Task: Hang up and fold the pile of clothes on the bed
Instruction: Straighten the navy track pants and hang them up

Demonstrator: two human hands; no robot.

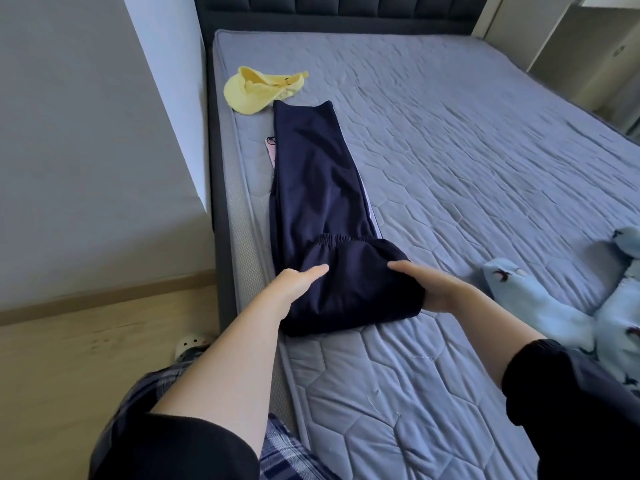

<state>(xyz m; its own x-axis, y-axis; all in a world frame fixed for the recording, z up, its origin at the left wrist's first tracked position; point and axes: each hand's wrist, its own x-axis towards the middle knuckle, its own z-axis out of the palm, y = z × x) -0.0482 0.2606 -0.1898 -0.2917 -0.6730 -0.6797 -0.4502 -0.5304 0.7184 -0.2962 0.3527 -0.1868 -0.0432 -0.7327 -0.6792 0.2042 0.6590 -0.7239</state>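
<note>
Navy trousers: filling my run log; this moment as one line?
navy trousers: partly folded on bed; left hand: grips fold; right hand: grips fold

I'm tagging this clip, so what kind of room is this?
Most likely a bedroom: a grey quilted mattress against a dark padded headboard, with navy blue trousers laid out on it for folding.

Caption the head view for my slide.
Left hand and right hand hold the folded-over near end of navy trousers on the mattress, yellow cap beyond.
</note>
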